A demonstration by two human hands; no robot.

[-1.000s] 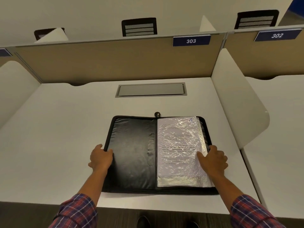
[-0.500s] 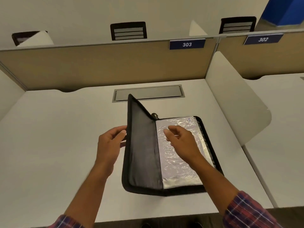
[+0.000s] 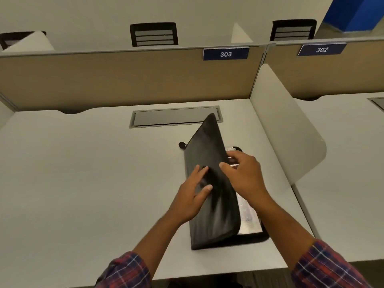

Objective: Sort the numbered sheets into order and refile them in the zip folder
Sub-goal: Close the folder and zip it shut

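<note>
Though glossy, sheets [image 3: 248,221] mostly under folder [image 3: 207,154].

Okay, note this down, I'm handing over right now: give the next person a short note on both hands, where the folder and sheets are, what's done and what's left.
Left hand: presses flat on the outside of the zip folder cover.
Right hand: pinches the cover's free edge.
The folder lies on the desk with its cover half folded over. The sleeved sheets sit inside on the right half.
Done: sheets are filed, but their order can't be read.
Left: lower the cover, then run the zip pull round.
</note>
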